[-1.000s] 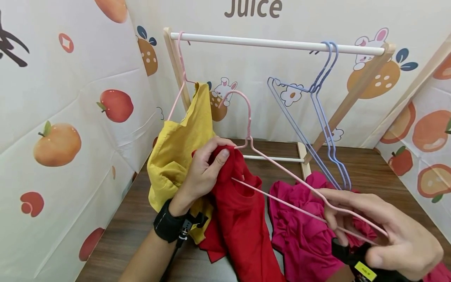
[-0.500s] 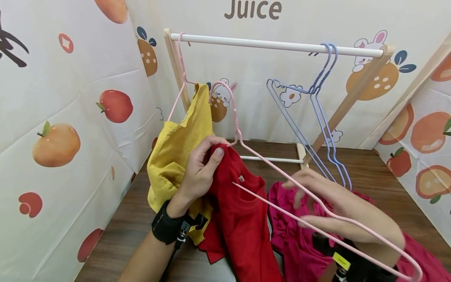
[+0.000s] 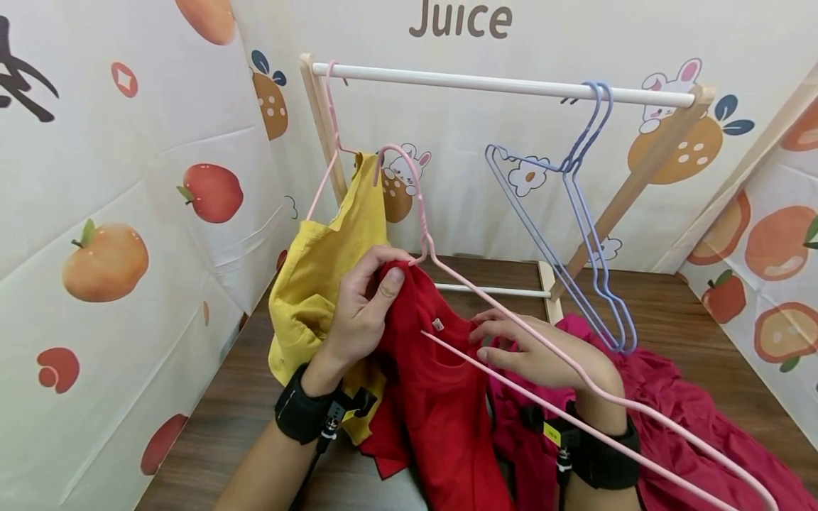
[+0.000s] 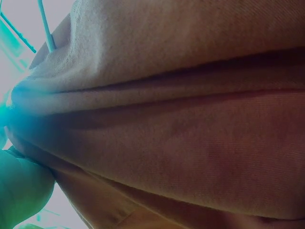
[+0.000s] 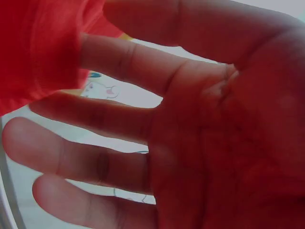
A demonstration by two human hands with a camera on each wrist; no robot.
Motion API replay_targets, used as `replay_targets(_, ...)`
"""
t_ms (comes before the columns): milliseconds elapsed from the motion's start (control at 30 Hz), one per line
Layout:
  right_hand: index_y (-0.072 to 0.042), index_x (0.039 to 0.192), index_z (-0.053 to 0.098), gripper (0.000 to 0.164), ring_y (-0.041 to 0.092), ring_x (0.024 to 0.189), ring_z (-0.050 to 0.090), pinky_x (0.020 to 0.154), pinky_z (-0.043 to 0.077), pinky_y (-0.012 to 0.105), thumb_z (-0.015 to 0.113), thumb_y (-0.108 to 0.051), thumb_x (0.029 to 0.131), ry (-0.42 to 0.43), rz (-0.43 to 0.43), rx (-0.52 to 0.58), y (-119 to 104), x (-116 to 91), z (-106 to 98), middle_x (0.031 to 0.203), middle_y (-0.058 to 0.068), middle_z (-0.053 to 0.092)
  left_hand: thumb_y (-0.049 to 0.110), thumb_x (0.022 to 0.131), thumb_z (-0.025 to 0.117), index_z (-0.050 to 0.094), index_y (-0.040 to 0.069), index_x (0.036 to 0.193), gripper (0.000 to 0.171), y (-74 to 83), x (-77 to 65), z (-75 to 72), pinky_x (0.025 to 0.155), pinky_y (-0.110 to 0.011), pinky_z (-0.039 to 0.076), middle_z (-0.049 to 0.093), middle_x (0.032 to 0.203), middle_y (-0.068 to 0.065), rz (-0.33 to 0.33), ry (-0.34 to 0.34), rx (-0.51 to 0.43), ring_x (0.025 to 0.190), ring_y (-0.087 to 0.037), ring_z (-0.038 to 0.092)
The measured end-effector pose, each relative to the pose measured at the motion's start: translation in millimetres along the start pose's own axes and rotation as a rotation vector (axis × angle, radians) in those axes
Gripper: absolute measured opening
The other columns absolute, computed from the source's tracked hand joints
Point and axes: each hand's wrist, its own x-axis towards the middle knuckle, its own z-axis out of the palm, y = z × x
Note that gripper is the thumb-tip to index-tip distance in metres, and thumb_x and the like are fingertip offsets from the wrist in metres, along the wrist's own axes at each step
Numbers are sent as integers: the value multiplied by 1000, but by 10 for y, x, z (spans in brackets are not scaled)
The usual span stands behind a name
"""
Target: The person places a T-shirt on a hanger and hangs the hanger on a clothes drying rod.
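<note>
In the head view my left hand grips the red shirt near its collar, thumb pressed on the cloth. One arm of a pink hanger runs into the shirt at that grip; its other end sticks out to the lower right. My right hand reaches between the hanger's bars to the collar's right edge. Seen from the right wrist, its fingers are spread, the index tip hidden behind the red cloth and the thumb in front. Draped fabric fills most of the left wrist view.
A yellow garment hangs on another pink hanger at the left of the rack's white rail. Two blue hangers hang toward the right end. A crumpled magenta garment lies on the wooden table at the right.
My right hand has let go of the hanger's right end and moved left to the shirt's collar. The hanger has slid left, farther into the shirt. My left hand keeps its grip.
</note>
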Motion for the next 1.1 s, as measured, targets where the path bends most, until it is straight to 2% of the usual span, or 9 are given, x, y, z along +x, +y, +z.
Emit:
replay_targets(133, -25, 112, 75, 17, 12, 95, 64, 81, 53, 32, 62, -29, 102, -44, 32, -23, 63, 59, 6, 107, -4, 69, 10, 106, 50, 60, -10, 114, 23, -1, 1, -3, 89, -22, 47, 63, 114, -9, 5, -2, -2, 105, -13, 59)
replay_targets(233, -29, 100, 75, 13, 4, 69, 54, 65, 47, 24, 62, -27, 101, -66, 60, -12, 86, 96, 9, 78, -13, 60, 9, 106, 50, 60, -10, 115, 23, -9, 5, -12, 89, -22, 47, 63, 114, -7, 3, 1, 3, 105, -12, 59)
replay_targets(267, -29, 95, 75, 14, 3, 65, 52, 61, 46, 24, 62, -28, 101, -68, 69, -12, 88, 101, 11, 72, -14, 56, 9, 106, 50, 60, -10, 115, 23, -10, 8, -14, 88, -22, 47, 63, 113, -6, 2, 4, 3, 104, -12, 59)
replay_targets(433, -25, 63, 62, 39, 3, 49, 38, 46, 32, 22, 62, -34, 101, -55, 141, 23, 85, 107, 27, 54, -14, 41, 6, 106, 48, 58, -11, 115, 21, -38, 20, -38, 85, -21, 47, 63, 111, 0, -11, 14, 1, 100, -12, 59)
replay_targets(567, -22, 56, 52, 50, 2, 48, 31, 45, 23, 21, 60, -36, 102, -35, 164, 52, 77, 85, 15, 51, -15, 34, 0, 105, 47, 58, -11, 117, 20, -71, 30, -70, 85, -21, 47, 64, 111, 5, -33, 36, 14, 99, -11, 59)
replay_targets(700, -21, 58, 52, 48, 1, 50, 28, 47, 25, 21, 59, -36, 103, -15, 172, 64, 41, -8, -37, 53, -14, 32, -5, 103, 47, 59, -12, 118, 20, -105, 55, -126, 83, -21, 46, 64, 108, 7, -44, 84, 50, 94, -10, 58)
replay_targets(867, -23, 60, 46, 49, 1, 51, 22, 46, 25, 22, 57, -42, 103, 14, 203, 64, -40, -164, -104, 55, -15, 29, -7, 102, 48, 60, -12, 118, 20, -141, 86, -204, 83, -21, 46, 65, 106, 7, -44, 122, 74, 94, -10, 59)
replay_targets(1000, -25, 66, 52, 42, 1, 56, 29, 53, 31, 23, 58, -45, 103, 50, 190, 33, -136, -258, -158, 59, -15, 32, -5, 103, 48, 60, -13, 118, 21, -165, 103, -255, 86, -21, 47, 65, 106, 6, -51, 139, 79, 97, -10, 60)
replay_targets(1100, -30, 83, 68, 25, 3, 66, 44, 63, 40, 25, 60, -44, 102, 89, 184, -25, -210, -348, -190, 67, -15, 46, -3, 104, 47, 60, -13, 118, 22, -184, 108, -293, 89, -22, 47, 66, 108, 7, -67, 152, 89, 100, -10, 60)
